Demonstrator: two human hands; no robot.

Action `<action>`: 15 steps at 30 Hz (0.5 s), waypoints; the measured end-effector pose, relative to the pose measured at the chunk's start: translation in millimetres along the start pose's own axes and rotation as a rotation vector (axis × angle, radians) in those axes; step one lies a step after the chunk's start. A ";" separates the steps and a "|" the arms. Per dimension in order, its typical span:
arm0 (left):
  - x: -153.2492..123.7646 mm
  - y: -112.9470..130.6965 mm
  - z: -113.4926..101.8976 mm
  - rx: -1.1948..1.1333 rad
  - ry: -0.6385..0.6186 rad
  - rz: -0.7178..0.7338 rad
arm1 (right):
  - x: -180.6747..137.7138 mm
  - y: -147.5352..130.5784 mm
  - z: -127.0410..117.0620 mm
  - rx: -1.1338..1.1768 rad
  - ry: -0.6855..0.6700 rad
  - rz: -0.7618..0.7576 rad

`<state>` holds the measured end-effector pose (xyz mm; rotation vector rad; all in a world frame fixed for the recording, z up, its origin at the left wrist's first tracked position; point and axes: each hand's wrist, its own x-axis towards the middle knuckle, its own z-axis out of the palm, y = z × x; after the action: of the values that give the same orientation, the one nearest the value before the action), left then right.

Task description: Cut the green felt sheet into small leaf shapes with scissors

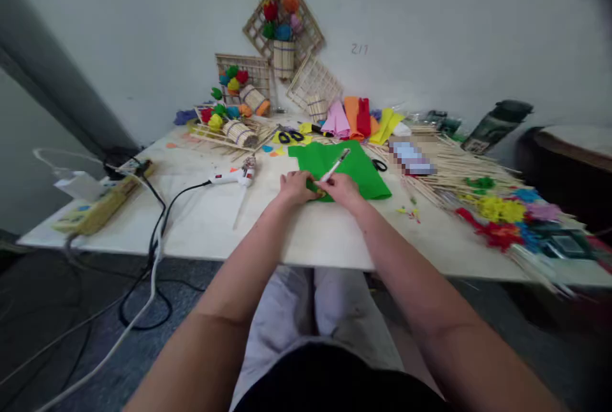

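Pen (336,166) pinched in right hand (345,190); sheet (366,176) touched by half-curled left hand (297,186), grip unclear; beyond, basket (284,61) topped with flowers (284,32)

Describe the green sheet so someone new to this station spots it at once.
Start at the white table and go to its middle, near the person's edge. There the left hand and right hand rest on the green sheet. It is spread wide, much larger than the pink piece and yellow piece behind it.
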<state>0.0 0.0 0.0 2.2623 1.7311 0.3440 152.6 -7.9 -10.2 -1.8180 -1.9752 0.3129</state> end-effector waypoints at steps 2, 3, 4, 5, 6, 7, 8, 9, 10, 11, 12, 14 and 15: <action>-0.3 0.2 -1.1 0.006 0.000 -0.009 | -0.4 -0.6 0.0 -0.003 -0.001 0.005; -0.5 0.3 -1.6 0.008 0.000 -0.012 | -0.5 -1.1 -0.1 -0.004 -0.003 0.007; -0.8 0.4 -2.0 0.008 0.000 -0.015 | -0.7 -1.7 -0.4 -0.005 -0.004 0.009; -1.0 0.4 -2.3 0.008 -0.001 -0.016 | -0.9 -2.4 -0.8 -0.005 -0.008 0.011; -1.2 0.4 -2.3 0.005 -0.001 -0.015 | -1.1 -3.3 -1.2 -0.006 -0.011 0.012; -1.3 0.2 -2.1 0.001 -0.001 -0.015 | -1.2 -4.2 -1.6 -0.005 -0.013 0.013; -1.3 -0.1 -1.6 -0.004 0.001 -0.015 | -1.3 -5.1 -1.9 -0.003 -0.016 0.014; -1.1 -0.5 -0.8 -0.009 0.002 -0.017 | -1.4 -5.9 -2.0 -0.002 -0.020 0.016; -0.7 -1.1 0.2 -0.014 0.002 -0.019 | -1.4 -6.5 -2.0 -0.002 -0.022 0.020; -0.2 -1.8 1.3 -0.018 0.003 -0.020 | -1.3 -7.0 -1.7 -0.005 -0.024 0.025; 0.5 -2.6 2.4 -0.022 0.004 -0.020 | -1.2 -7.3 -1.3 -0.009 -0.024 0.029; 2.0 -4.2 4.2 -0.028 0.007 -0.016 | -1.0 -7.5 -0.3 -0.019 -0.020 0.033; 2.6 -4.8 4.8 -0.029 0.009 -0.013 | -0.9 -7.4 0.2 -0.024 -0.016 0.034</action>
<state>-2.0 3.4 -6.1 2.2319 1.7330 0.3738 146.0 -9.6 -7.2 -1.8715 -1.9683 0.3167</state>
